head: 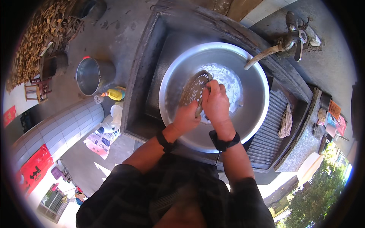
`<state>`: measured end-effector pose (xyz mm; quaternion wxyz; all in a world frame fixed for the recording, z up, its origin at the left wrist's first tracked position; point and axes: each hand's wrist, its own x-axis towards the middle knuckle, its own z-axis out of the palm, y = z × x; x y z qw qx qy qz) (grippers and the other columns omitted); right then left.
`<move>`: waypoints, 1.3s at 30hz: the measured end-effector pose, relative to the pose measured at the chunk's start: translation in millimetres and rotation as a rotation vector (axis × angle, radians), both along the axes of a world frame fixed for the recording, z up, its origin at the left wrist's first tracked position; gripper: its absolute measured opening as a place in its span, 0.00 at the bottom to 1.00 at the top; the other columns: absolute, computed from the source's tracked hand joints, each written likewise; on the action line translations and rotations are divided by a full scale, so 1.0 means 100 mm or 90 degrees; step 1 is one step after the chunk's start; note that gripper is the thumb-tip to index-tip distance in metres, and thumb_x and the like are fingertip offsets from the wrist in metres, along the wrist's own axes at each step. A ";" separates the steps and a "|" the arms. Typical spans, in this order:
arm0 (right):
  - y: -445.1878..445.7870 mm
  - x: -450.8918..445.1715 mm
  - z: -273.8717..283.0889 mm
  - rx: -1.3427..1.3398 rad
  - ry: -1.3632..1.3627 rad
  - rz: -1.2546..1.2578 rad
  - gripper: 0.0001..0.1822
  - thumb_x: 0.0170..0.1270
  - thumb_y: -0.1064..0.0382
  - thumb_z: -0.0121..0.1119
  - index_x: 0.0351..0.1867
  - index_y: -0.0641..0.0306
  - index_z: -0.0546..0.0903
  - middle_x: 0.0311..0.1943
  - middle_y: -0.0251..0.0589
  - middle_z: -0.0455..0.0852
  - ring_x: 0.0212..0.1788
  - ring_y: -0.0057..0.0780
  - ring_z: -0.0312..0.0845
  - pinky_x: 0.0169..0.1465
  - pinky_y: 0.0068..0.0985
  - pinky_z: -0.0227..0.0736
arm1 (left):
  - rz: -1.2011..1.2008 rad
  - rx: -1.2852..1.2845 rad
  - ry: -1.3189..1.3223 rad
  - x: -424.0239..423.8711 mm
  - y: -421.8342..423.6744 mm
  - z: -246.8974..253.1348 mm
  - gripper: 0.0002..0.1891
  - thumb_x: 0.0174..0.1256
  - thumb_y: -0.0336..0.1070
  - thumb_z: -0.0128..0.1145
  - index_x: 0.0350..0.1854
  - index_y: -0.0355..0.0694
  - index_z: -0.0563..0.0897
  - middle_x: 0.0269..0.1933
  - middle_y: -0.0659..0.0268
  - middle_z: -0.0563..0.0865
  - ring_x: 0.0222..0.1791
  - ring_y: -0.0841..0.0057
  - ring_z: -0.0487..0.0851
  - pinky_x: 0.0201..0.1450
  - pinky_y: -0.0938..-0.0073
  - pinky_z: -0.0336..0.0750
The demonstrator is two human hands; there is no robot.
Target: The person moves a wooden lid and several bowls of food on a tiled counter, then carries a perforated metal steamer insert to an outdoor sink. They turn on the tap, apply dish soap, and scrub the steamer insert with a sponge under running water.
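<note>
Over a wide metal basin [256, 114] my two hands hold a brown perforated scoop or strainer [194, 88], tilted with its holed face to the left. My left hand [186, 116] grips its lower edge. My right hand [216, 99] is closed at its right side; what lies inside those fingers is partly hidden. Water with some foam or bubbles shows at the basin's bottom. The basin stands in a dark stone sink [132, 85], below a tap [291, 42] whose pale spout [262, 57] reaches over the rim. Both wrists wear black bands.
Right of the basin is a ribbed washboard slab [265, 134] with a crumpled cloth [286, 122]. Left of the sink stand a metal bucket [107, 72] and a yellow bottle [115, 94]. A stone ledge [296, 151] at the right bears small items near a pale basin [309, 166].
</note>
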<state>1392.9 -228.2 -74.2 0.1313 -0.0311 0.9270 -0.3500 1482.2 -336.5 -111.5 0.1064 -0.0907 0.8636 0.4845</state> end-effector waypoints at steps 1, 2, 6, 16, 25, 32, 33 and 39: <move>0.01 -0.17 -0.11 0.038 0.038 0.023 0.10 0.65 0.60 0.56 0.44 0.61 0.76 0.35 0.59 0.81 0.35 0.62 0.80 0.42 0.48 0.77 | -0.003 -0.006 -0.015 -0.02 0.01 0.03 0.14 0.53 0.31 0.60 0.41 0.39 0.72 0.28 0.46 0.81 0.33 0.42 0.81 0.34 0.52 0.75; 0.08 -0.45 -0.39 0.027 0.007 0.026 0.10 0.65 0.60 0.55 0.44 0.62 0.76 0.35 0.61 0.81 0.36 0.62 0.80 0.44 0.48 0.77 | -0.019 -0.011 -0.018 0.00 0.02 0.00 0.14 0.53 0.32 0.60 0.41 0.39 0.72 0.28 0.46 0.81 0.32 0.42 0.81 0.33 0.52 0.75; 0.09 -0.62 -0.58 0.003 -0.020 0.033 0.10 0.67 0.61 0.53 0.44 0.65 0.76 0.35 0.66 0.82 0.38 0.65 0.79 0.48 0.49 0.75 | -0.009 0.011 -0.017 0.02 -0.01 -0.07 0.14 0.53 0.32 0.60 0.41 0.39 0.72 0.27 0.46 0.81 0.31 0.43 0.81 0.33 0.53 0.75; 0.03 -0.70 -0.63 -0.011 0.018 0.024 0.10 0.69 0.63 0.51 0.44 0.67 0.74 0.35 0.63 0.82 0.37 0.63 0.80 0.44 0.47 0.76 | -0.001 0.024 -0.062 0.01 -0.03 0.03 0.14 0.54 0.28 0.58 0.42 0.37 0.71 0.33 0.44 0.79 0.38 0.40 0.78 0.36 0.55 0.74; 0.00 -0.32 -0.37 -0.017 0.042 -0.027 0.11 0.68 0.61 0.54 0.47 0.63 0.74 0.38 0.65 0.81 0.38 0.63 0.80 0.43 0.50 0.77 | 0.015 0.022 -0.066 -0.04 -0.05 0.01 0.14 0.53 0.29 0.59 0.40 0.37 0.70 0.28 0.43 0.78 0.36 0.38 0.78 0.34 0.55 0.74; -0.05 -0.09 -0.14 -0.022 0.004 -0.016 0.12 0.67 0.62 0.56 0.46 0.66 0.75 0.38 0.65 0.81 0.43 0.64 0.78 0.47 0.49 0.74 | 0.003 0.016 -0.016 0.03 -0.10 -0.03 0.16 0.52 0.32 0.60 0.42 0.38 0.72 0.30 0.44 0.80 0.36 0.40 0.79 0.37 0.49 0.73; -0.08 -0.02 -0.01 0.003 -0.038 -0.030 0.12 0.67 0.62 0.56 0.47 0.66 0.74 0.38 0.65 0.81 0.43 0.64 0.78 0.47 0.50 0.74 | 0.003 0.024 -0.036 0.03 -0.10 -0.02 0.16 0.52 0.32 0.60 0.42 0.38 0.72 0.31 0.44 0.80 0.37 0.40 0.79 0.37 0.49 0.73; -0.04 -0.60 -0.49 0.016 0.008 -0.016 0.11 0.68 0.62 0.56 0.46 0.65 0.73 0.38 0.61 0.81 0.41 0.62 0.79 0.45 0.49 0.75 | 0.005 0.007 -0.009 0.01 -0.08 -0.04 0.14 0.53 0.29 0.58 0.41 0.37 0.71 0.29 0.45 0.79 0.35 0.40 0.79 0.34 0.55 0.73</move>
